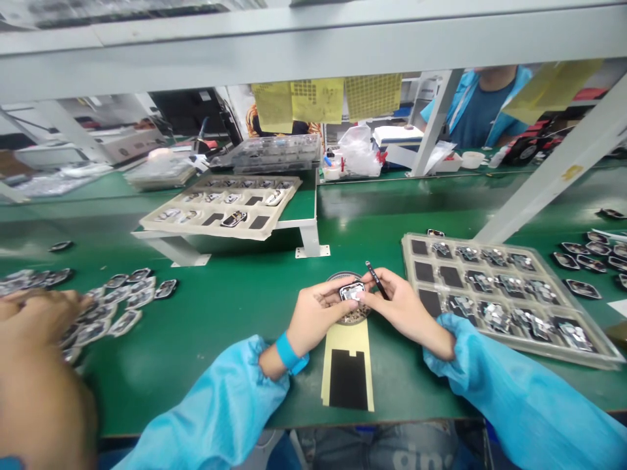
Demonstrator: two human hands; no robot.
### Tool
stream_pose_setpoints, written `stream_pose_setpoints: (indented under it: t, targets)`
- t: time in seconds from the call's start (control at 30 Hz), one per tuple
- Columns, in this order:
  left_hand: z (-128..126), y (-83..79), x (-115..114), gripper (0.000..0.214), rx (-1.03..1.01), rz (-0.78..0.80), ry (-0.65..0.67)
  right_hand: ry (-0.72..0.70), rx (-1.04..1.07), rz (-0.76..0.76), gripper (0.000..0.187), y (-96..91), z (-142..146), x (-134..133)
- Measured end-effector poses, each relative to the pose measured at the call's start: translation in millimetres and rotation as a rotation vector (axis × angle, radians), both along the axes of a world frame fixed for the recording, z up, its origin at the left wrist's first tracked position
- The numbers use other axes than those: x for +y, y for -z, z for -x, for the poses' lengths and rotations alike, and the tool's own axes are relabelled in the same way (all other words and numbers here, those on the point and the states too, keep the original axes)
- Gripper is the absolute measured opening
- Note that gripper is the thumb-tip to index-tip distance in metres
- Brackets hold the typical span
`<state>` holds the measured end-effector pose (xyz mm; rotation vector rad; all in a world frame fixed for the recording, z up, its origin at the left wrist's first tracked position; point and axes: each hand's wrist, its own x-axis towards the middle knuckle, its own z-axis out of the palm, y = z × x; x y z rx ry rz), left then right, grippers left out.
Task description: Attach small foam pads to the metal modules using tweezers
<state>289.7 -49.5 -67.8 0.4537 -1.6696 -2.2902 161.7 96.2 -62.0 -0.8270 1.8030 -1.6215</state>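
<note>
Small part (352, 291): rounded-rectangular, dark frame, shiny silver face. It sits between both hands, above a round dish (356, 316) on the green table (235, 307). Left hand (313, 320) pinches its left edge, fingers curled, palm turned inward. Right hand (404, 307) touches its right edge and grips a thin dark tool (377, 280) angled up-left. Compartment tray (494, 290) of similar parts just right of the right hand.
</note>
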Motion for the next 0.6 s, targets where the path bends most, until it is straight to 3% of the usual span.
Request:
stream_pose_setpoints:
  t: [0.17, 0.3, 0.47, 0.6]
  targets:
    - [1.0, -0.6, 0.4, 0.049, 0.056, -0.096, 0.041, -0.041, -0.115, 0.034, 0.043, 4.5, -3.2, -0.6]
    - [0.1, -1.0, 1.1, 0.039, 0.093, -0.002, 0.015, -0.111, -0.124, 0.026, 0.035, 3.9, -4.7, -1.4]
    - [-1.9, 1.4, 4.8, 0.044, -0.05, 0.273, -0.022, -0.023, -0.067, 0.039, 0.031, 3.1, -5.4, -2.2]
    - [-0.9, 0.9, 7.0, 0.041, -0.025, 0.237, -0.023, -0.029, -0.116, 0.042, 0.035, 3.0, -8.1, -6.3]
